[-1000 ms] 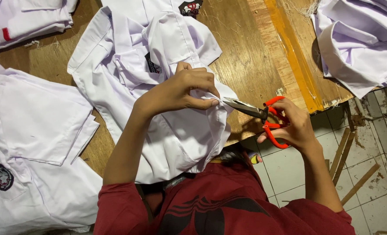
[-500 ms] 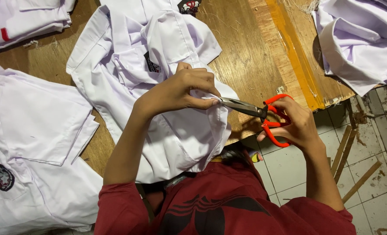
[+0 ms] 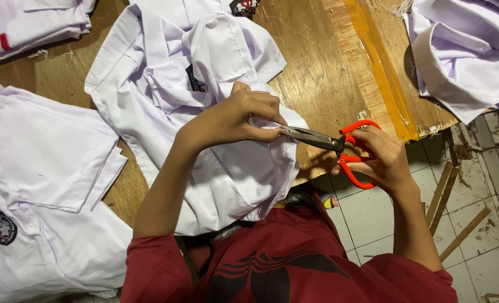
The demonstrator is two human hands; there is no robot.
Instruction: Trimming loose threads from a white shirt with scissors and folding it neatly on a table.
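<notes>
A white shirt (image 3: 165, 106) with a dark chest badge lies spread across the wooden table (image 3: 322, 73). My left hand (image 3: 244, 115) pinches a fold of this shirt at its right edge. My right hand (image 3: 381, 160) grips red-handled scissors (image 3: 339, 147), fingers through the loops. The metal blades point left and their tips meet the pinched cloth just beside my left fingertips. My red top fills the bottom of the view.
More white shirts lie around: a folded one (image 3: 36, 22) at top left, a flat stack (image 3: 42, 191) on the left, a heap (image 3: 468, 50) at top right. The table's edge runs diagonally at right above a tiled floor (image 3: 474, 224) with wooden sticks (image 3: 445, 196).
The scissors' tips have edged slightly left, closer into the pinched cloth. Both hands otherwise hold the same places.
</notes>
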